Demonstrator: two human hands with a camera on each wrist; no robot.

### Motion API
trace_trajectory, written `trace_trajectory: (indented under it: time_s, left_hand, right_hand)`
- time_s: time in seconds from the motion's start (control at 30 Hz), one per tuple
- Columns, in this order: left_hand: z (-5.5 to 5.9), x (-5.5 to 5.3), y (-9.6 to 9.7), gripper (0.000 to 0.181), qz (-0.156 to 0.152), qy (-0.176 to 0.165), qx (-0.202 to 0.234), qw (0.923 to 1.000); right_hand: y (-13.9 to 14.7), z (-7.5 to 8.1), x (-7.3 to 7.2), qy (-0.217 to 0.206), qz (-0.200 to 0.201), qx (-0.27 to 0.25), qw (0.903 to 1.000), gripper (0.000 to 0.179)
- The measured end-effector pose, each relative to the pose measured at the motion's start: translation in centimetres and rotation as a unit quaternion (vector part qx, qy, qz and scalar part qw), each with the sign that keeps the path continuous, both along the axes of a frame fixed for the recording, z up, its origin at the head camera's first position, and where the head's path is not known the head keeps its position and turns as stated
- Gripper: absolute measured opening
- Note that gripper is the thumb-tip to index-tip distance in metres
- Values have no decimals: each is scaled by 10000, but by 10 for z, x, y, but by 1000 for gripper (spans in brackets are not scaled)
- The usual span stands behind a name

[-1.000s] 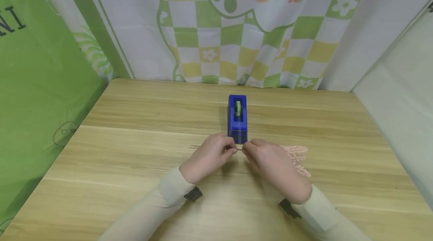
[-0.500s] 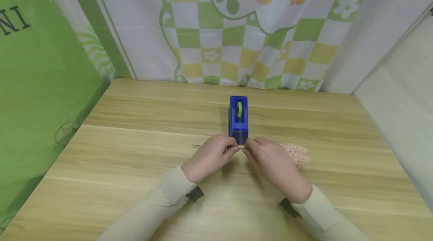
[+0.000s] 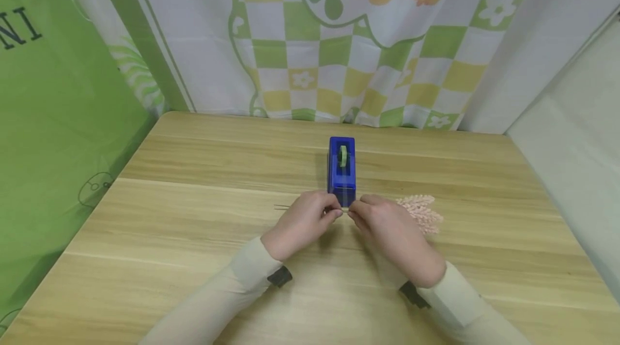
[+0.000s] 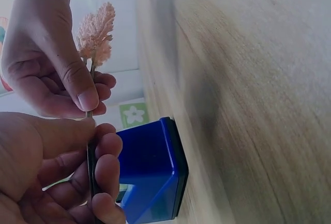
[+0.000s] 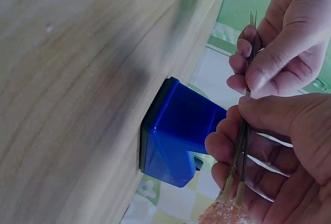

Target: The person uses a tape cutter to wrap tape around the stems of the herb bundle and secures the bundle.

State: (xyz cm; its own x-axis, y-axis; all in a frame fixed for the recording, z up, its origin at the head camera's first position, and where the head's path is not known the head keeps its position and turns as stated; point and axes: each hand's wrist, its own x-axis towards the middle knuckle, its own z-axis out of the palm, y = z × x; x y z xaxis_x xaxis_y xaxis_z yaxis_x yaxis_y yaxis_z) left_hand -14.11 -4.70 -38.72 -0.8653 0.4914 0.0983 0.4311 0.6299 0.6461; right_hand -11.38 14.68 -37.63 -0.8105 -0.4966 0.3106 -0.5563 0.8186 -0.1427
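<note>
Stems (image 5: pixel 243 131) of pink sprigs (image 3: pixel 420 215), pinched by the left grip (image 3: pixel 301 222) and right grip (image 3: pixel 393 233) above the desk (image 3: pixel 194 232) near the blue dispenser (image 3: pixel 344 180), appeared light and stiff, fragile-looking heads (image 4: pixel 96 33) making mid-stem the proper hold

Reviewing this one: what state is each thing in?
Stems: gathered together, held above the table
Left hand: pinching the stems
Right hand: pinching the stems
Pink flower heads: attached to the stems
Blue tape dispenser: upright on the table
Tape roll: loaded in the dispenser
Curtain: hanging down
</note>
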Motion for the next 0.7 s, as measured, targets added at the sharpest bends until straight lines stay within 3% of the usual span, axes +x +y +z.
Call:
trace_trajectory:
  time_s: [0.17,0.7]
  left_hand:
    - [-1,-1,0,23,-62,-80,-109,9999]
    - [0,-3,4,13,-1,193,21,9998]
  right_hand:
    - [1,-1,-1,56,24,36,10000,6]
    - [3,-1,-1,-11,63,63,10000,5]
